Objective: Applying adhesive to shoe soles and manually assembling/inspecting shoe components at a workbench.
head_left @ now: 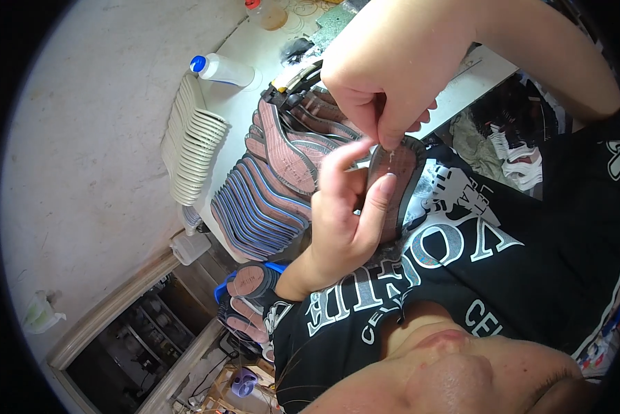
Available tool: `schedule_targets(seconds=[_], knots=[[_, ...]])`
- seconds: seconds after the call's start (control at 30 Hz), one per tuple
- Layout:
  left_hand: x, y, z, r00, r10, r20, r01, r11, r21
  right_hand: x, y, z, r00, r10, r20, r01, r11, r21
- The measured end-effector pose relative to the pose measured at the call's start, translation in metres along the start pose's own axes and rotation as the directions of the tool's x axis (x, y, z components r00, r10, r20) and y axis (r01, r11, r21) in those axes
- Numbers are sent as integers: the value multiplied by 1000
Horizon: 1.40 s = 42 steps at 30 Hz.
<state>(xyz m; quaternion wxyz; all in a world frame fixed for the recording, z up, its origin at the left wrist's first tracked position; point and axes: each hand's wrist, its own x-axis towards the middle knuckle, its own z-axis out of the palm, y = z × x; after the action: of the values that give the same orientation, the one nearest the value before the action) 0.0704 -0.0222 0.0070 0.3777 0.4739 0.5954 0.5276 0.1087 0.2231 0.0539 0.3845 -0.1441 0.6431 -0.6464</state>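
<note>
While gripped between both hands close before the black printed shirt (531,262), held upright: one shoe insole (395,181), brownish-pink with a dark grey rim. Left hand (344,214) clasped around its lower part, thumb (377,200) laid flat along the face, forefinger curled over near the top edge. Right hand (379,90) reaching down from above, thumb and forefinger pinched narrow on the insole's top edge, remaining fingers folded loosely behind. Spread behind the hands on the white table (255,55): overlapping rows of matching insoles (282,165), some pinkish, some with blue edges. Just left of those, a curved stack of white insoles (189,138). Farther back, lying on its side, a white bottle with a blue cap (220,69). Below the table, near the left forearm, more insoles in a blue basket (251,290).
</note>
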Motion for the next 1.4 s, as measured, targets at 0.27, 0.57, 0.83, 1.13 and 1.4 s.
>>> schedule_targets(seconds=[0.27,0.57,0.83,1.13,1.4], knots=[[-8,-8,-16,993,107,-50,-103,991,82,1,10,4,994,-76,-81,74,997,-34],[-4,-3,-19,943,326,-60,-294,907,303,3,22,29,917,65,-394,23,976,215],[-6,-2,-19,961,268,-73,-238,930,280,0,8,31,914,-145,-379,71,977,-202],[-9,-9,-16,992,75,-103,-73,997,29,-1,-13,25,921,220,-320,-208,976,70],[-13,-12,-12,976,138,-171,-131,990,49,5,-18,38,897,-346,-274,23,656,-754]])
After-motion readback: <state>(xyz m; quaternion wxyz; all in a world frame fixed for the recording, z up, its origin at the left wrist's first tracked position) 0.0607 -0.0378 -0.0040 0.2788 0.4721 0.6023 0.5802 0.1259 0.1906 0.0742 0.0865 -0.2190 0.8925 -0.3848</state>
